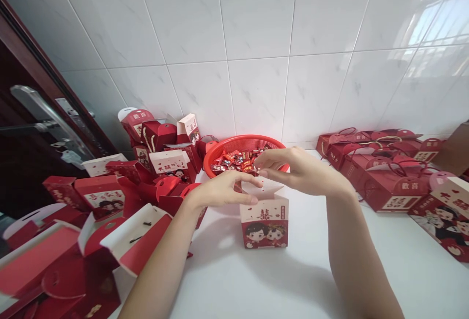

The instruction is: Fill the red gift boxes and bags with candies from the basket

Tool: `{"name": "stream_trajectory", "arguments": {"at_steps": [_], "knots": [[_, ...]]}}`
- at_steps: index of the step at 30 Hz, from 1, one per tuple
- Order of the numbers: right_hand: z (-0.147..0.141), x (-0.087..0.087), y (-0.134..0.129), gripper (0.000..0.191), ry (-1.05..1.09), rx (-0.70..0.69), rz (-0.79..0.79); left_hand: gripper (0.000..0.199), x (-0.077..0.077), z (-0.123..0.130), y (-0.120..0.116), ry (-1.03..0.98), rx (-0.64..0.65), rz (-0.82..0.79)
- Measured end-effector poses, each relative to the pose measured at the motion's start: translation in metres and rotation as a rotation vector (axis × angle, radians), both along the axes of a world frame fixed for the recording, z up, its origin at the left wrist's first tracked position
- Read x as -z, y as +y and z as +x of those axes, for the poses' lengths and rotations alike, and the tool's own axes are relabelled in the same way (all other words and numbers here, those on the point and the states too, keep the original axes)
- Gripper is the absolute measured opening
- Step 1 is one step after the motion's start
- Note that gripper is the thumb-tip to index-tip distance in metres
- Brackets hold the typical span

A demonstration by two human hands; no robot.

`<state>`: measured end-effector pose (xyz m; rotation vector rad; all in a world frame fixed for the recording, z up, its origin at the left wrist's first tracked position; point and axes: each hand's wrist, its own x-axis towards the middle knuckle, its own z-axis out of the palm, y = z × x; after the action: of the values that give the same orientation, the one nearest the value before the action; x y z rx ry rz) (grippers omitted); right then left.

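Note:
A small red and cream box (264, 226) with two cartoon faces stands upright on the white table (286, 285), its top open. My left hand (229, 188) is at the box's upper left edge, thumb and fingers apart, with the thumb against the cream side. Above the box's right rear edge is my right hand (296, 170), its fingers bent toward the opening; whether they hold anything is hidden. Just behind the box, a red plastic basket (244, 139) holds many wrapped candies (236, 160).
Many red boxes (104, 197) are piled on the left, several with open tops. Closed red gift boxes (388, 182) with cord handles are grouped at the right. Behind stands a tiled wall (256, 89); a dark door (32, 138) with a metal handle is at the left.

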<state>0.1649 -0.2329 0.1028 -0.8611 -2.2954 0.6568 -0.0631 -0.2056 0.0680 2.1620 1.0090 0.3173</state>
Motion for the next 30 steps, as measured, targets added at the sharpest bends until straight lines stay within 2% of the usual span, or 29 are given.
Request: {"name": "stream_trajectory", "arguments": {"at_steps": [4,10,12,15,17,19,22,25,30], "knots": [[0.013,-0.001,0.000,0.025,0.073,0.116,0.051,0.029,0.005,0.004,0.004,-0.063,-0.041,0.187],[0.026,0.003,0.008,0.052,0.064,0.233,0.029,0.025,-0.002,0.000,-0.002,-0.252,-0.163,0.392],[0.025,0.005,0.014,0.060,0.069,0.189,-0.023,0.024,-0.006,-0.003,-0.004,-0.316,-0.208,0.487],[0.018,0.010,0.025,0.060,0.143,-0.012,-0.183,0.025,-0.008,-0.007,-0.005,-0.417,-0.278,0.582],[0.014,0.014,0.032,0.053,0.231,-0.133,-0.282,0.033,-0.006,-0.007,-0.004,-0.523,-0.320,0.583],[0.010,0.016,0.037,0.046,0.324,-0.184,-0.340,0.042,-0.005,-0.005,-0.002,-0.644,-0.351,0.533],[0.009,0.018,0.039,0.045,0.430,-0.183,-0.395,0.057,-0.004,-0.001,-0.001,-0.762,-0.340,0.394],[0.010,0.017,0.037,0.051,0.500,-0.149,-0.394,0.067,-0.006,0.001,-0.002,-0.794,-0.307,0.279],[0.010,0.015,0.036,0.055,0.517,-0.144,-0.362,0.060,-0.006,0.002,-0.003,-0.831,-0.312,0.298]]}}
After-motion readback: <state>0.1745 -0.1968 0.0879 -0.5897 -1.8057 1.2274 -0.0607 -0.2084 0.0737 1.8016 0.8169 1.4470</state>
